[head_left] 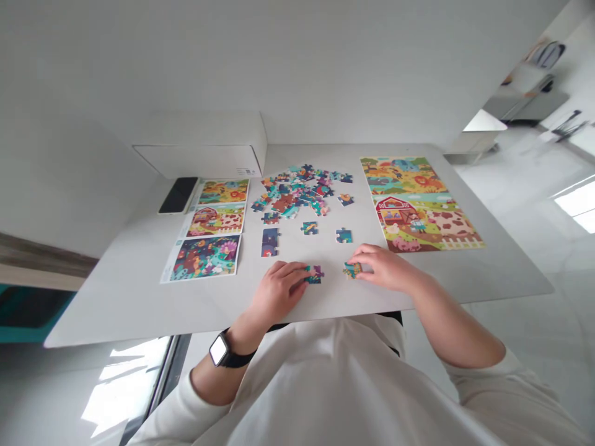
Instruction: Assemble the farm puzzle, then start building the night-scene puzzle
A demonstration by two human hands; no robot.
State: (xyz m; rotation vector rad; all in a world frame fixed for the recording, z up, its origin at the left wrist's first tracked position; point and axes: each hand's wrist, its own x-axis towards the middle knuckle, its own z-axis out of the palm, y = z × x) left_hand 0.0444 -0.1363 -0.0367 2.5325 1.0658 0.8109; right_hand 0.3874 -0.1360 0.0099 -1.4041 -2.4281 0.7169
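**Left hand (281,291) and right hand (385,269) each at a jigsaw piece**

On the white, round-cornered surface (395,296), a flat teal-and-purple jigsaw piece (317,276) is touched at its left side by the loosely curled fingers of the left hand; whether it is gripped or only pressed cannot be told. A teal-and-yellow jigsaw piece (352,271) is pinched between the thumb and fingers of the right hand, seemingly at a slight tilt, though it is partly covered. The two pieces are placed apart, near the front edge.

Just beyond, a dark blue oblong puzzle section (270,241), a dark blue piece with a yellow figure (309,228) and a plain teal piece (344,235) are spread out. Behind these, a multicoloured heap of jigsaw pieces (297,195) is piled loosely. To the right, a bright farm-scene panel (427,223) is laid below a safari-scene panel (403,176). To the left, three white-bordered printed pictures (207,257) are set in a column, with a black-screened phone (178,195) beside them.
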